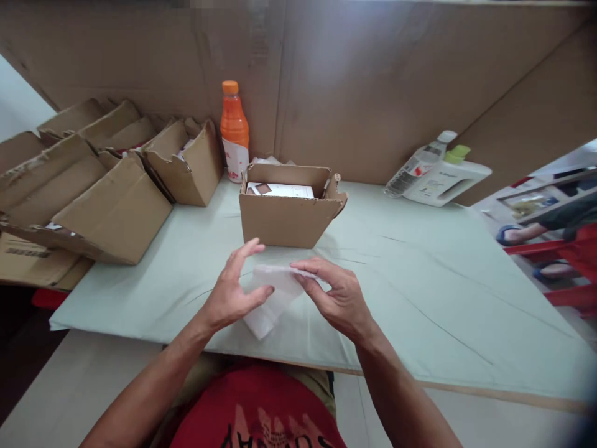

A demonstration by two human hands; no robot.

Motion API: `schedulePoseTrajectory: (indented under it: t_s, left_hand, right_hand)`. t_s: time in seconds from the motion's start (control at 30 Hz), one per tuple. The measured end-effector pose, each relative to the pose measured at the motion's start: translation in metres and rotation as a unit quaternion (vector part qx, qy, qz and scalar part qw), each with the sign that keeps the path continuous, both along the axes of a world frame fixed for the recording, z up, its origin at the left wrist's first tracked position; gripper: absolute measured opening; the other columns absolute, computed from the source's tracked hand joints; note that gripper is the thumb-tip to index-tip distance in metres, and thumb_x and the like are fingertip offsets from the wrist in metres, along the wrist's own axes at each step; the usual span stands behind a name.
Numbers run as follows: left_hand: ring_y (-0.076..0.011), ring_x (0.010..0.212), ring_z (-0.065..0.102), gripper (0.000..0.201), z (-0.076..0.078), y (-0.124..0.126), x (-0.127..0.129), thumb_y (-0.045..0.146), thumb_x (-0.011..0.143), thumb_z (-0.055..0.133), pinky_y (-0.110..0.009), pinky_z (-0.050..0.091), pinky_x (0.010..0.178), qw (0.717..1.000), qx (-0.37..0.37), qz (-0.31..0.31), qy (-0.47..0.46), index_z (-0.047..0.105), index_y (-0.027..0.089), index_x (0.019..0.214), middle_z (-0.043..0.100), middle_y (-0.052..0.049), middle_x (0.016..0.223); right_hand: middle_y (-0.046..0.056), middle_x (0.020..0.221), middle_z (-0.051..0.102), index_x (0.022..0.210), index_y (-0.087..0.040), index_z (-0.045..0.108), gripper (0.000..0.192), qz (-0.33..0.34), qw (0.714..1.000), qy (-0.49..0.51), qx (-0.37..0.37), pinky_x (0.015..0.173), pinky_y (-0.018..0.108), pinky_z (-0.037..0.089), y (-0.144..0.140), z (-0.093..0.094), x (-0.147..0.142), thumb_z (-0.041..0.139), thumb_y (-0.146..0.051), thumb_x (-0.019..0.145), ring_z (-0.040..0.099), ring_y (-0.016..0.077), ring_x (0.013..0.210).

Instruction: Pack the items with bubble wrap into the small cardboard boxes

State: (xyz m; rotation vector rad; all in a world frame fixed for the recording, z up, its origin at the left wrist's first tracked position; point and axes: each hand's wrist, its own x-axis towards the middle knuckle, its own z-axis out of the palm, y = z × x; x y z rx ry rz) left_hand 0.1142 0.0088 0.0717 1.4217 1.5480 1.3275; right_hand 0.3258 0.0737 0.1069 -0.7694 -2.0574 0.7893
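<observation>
A thin, translucent white plastic bag or sheet (pixel 280 292) hangs above the near part of the table. My right hand (pixel 338 298) pinches its upper right edge between thumb and fingers. On the other side, my left hand (pixel 237 291) is open, thumb and fingers apart, close to the sheet's left edge; whether the thumb touches it I cannot tell. Just beyond both hands stands a cut-down cardboard box (pixel 286 221), with a white printed packet (pixel 280 190) showing inside it.
Several open cardboard boxes (pixel 135 208) crowd the left side of the cloth-covered table (pixel 420 267). An orange bottle (pixel 234 134) stands at the back. A clear bottle (pixel 417 165) and a white jug (pixel 448 180) lean at the back right. Beyond the right edge are a red chair (pixel 573 267) and a person's feet.
</observation>
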Motion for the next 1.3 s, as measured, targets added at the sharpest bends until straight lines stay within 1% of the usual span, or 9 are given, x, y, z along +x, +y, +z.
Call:
schedulePoseTrajectory:
  t_s: [0.13, 0.27, 0.43, 0.63, 0.73, 0.87, 0.93, 1.1, 1.3]
  left_hand:
    - [-0.023, 0.093, 0.066, 0.023, -0.004, 0.006, 0.007, 0.025, 0.08, 0.066, -0.032, 0.051, 0.085, 0.988, -0.089, -0.127, -0.025, 0.072, 0.02, 0.101, 0.073, -0.003, 0.097]
    - [-0.0207, 0.087, 0.065, 0.02, -0.033, -0.026, 0.008, 0.024, 0.079, 0.066, -0.028, 0.05, 0.078, 0.97, -0.155, -0.149, -0.113, 0.072, 0.017, 0.096, 0.072, -0.003, 0.09]
    - [-0.0214, 0.101, 0.066, 0.059, -0.051, -0.082, 0.014, 0.027, 0.08, 0.072, -0.029, 0.049, 0.086, 0.919, -0.218, -0.139, -0.297, 0.055, 0.019, 0.136, 0.071, -0.009, 0.114]
    - [-0.0184, 0.088, 0.068, 0.094, -0.062, -0.12, 0.019, 0.038, 0.083, 0.072, -0.03, 0.049, 0.082, 0.886, -0.255, -0.096, -0.375, 0.019, 0.021, 0.158, 0.069, -0.014, 0.12]
    - [-0.0215, 0.098, 0.067, 0.091, -0.065, -0.13, 0.014, 0.04, 0.085, 0.07, -0.035, 0.049, 0.091, 0.906, -0.243, -0.108, -0.33, 0.021, 0.023, 0.16, 0.068, -0.013, 0.122]
    - [-0.024, 0.098, 0.066, 0.046, -0.062, -0.137, 0.009, 0.035, 0.081, 0.071, -0.033, 0.049, 0.09, 0.929, -0.283, -0.152, -0.185, 0.07, 0.023, 0.125, 0.073, -0.008, 0.11]
    - [-0.0213, 0.086, 0.065, 0.031, -0.06, -0.135, 0.01, 0.034, 0.079, 0.073, -0.031, 0.05, 0.081, 0.918, -0.315, -0.144, -0.195, 0.077, 0.021, 0.106, 0.075, -0.006, 0.097]
    - [-0.0164, 0.072, 0.064, 0.042, -0.051, -0.111, 0.021, 0.043, 0.079, 0.075, -0.027, 0.052, 0.063, 0.844, -0.32, -0.074, -0.424, 0.07, 0.016, 0.111, 0.069, -0.006, 0.086]
    - [-0.0223, 0.073, 0.071, 0.075, -0.042, -0.079, 0.023, 0.055, 0.085, 0.064, -0.03, 0.056, 0.054, 0.816, -0.304, -0.047, -0.49, 0.035, 0.021, 0.145, 0.072, -0.013, 0.1]
  right_hand:
    - [0.001, 0.093, 0.077, 0.103, -0.027, 0.076, 0.013, -0.122, 0.987, 0.084, 0.061, 0.074, 0.03, 0.057, 0.001, 0.027, 0.009, 0.068, -0.026, 0.092, 0.071, 0.0169, 0.081]
    - [0.001, 0.082, 0.074, 0.097, -0.024, 0.075, 0.013, -0.25, 0.95, 0.163, 0.088, 0.069, 0.031, 0.055, 0.024, 0.025, 0.024, 0.072, -0.033, 0.088, 0.067, 0.0168, 0.072]
    - [0.003, 0.088, 0.074, 0.097, -0.02, 0.072, 0.024, -0.236, 0.969, 0.058, 0.04, 0.077, 0.033, 0.054, 0.065, -0.036, 0.012, 0.061, -0.041, 0.092, 0.067, 0.0193, 0.08]
    - [0.014, 0.112, 0.074, 0.112, -0.017, 0.07, 0.033, -0.172, 0.976, -0.136, 0.01, 0.095, 0.048, 0.051, 0.078, -0.098, -0.006, 0.057, -0.036, 0.087, 0.067, 0.0311, 0.103]
    - [0.018, 0.134, 0.063, 0.134, -0.017, 0.059, 0.049, -0.18, 0.966, -0.179, 0.053, 0.105, 0.055, 0.044, 0.057, -0.101, 0.013, 0.057, -0.036, 0.089, 0.058, 0.0353, 0.124]
    - [0.013, 0.138, 0.062, 0.143, -0.025, 0.051, 0.048, -0.071, 0.962, -0.235, 0.116, 0.102, 0.051, 0.047, -0.006, -0.096, 0.051, 0.054, -0.029, 0.095, 0.057, 0.0312, 0.126]
    - [0.012, 0.138, 0.062, 0.144, -0.028, 0.049, 0.052, 0.003, 0.959, -0.253, 0.128, 0.097, 0.049, 0.049, -0.047, -0.097, 0.062, 0.055, -0.022, 0.093, 0.058, 0.0309, 0.125]
    - [0.014, 0.133, 0.064, 0.152, -0.025, 0.035, 0.068, 0.032, 0.973, -0.192, 0.124, 0.094, 0.05, 0.049, -0.115, -0.107, 0.05, 0.06, -0.02, 0.09, 0.058, 0.0321, 0.123]
    - [0.004, 0.09, 0.07, 0.137, -0.028, 0.051, 0.041, -0.154, 0.982, -0.101, 0.038, 0.081, 0.041, 0.052, -0.094, -0.116, 0.016, 0.053, -0.021, 0.096, 0.066, 0.0237, 0.085]
